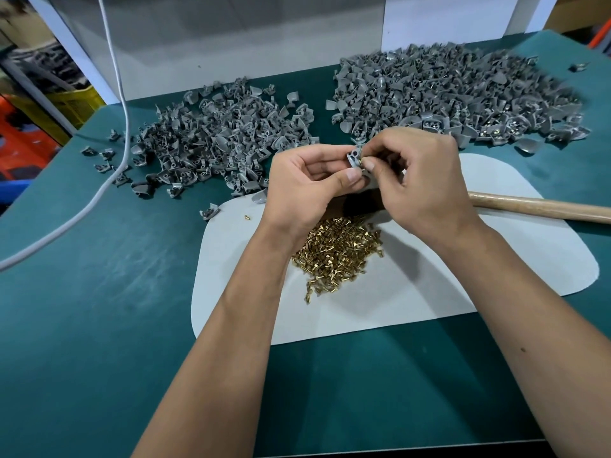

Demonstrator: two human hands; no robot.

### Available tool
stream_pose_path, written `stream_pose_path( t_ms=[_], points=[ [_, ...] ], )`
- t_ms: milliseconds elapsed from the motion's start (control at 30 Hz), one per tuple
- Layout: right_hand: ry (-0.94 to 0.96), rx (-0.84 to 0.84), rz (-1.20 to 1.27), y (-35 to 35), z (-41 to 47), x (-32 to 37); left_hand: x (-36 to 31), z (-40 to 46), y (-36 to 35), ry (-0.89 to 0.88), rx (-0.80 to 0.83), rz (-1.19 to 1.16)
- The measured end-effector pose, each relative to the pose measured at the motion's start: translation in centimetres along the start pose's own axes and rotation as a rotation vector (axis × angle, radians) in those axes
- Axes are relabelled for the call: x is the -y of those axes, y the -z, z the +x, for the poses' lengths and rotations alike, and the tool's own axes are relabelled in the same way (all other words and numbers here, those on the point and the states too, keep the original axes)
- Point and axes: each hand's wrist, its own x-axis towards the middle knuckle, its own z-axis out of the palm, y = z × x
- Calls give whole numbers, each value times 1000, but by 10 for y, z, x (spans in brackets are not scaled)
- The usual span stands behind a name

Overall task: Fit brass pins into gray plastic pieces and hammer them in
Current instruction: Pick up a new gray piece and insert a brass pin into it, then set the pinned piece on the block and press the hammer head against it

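Note:
My left hand [309, 183] grips a small gray plastic piece [353, 157] between thumb and fingers, held above the white mat [429, 292]. My right hand [420, 180] pinches a brass pin [361, 161] at the piece's hole with thumb and forefinger. A heap of loose brass pins [337, 252] lies on the mat below my wrists. One pile of gray pieces [218, 143] lies at the back left, a larger one [456, 94] at the back right. A wooden hammer handle [542, 208] lies on the mat to the right; its head is hidden behind my hands.
A green table top [99, 309] carries everything. A white cable [115, 94] runs down across the left side. A white panel [231, 44] stands behind the piles. One stray brass pin [246, 217] lies at the mat's left edge, beside a loose gray piece [209, 212].

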Motion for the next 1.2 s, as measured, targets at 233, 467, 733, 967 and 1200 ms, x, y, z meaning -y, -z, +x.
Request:
stream_pose_path(
  t_ms=[233, 467, 733, 967, 1200],
  points=[
    [-122, -6, 104, -2, -1, 2, 0, 0, -1, -22, -24, 40],
    [-232, 20, 168, -5, 1, -1, 3, 0, -4, -40, -54, 107],
    [-317, 17, 280, -8, 2, -3, 4, 0, -4, -69, -52, 113],
    [-316, 37, 224, -3, 4, -6, 3, 2, -5, -75, -55, 208],
    [-309, 251, -58, 46, 15, -24, 7, 5, -3, -161, -118, 696]
  ],
)
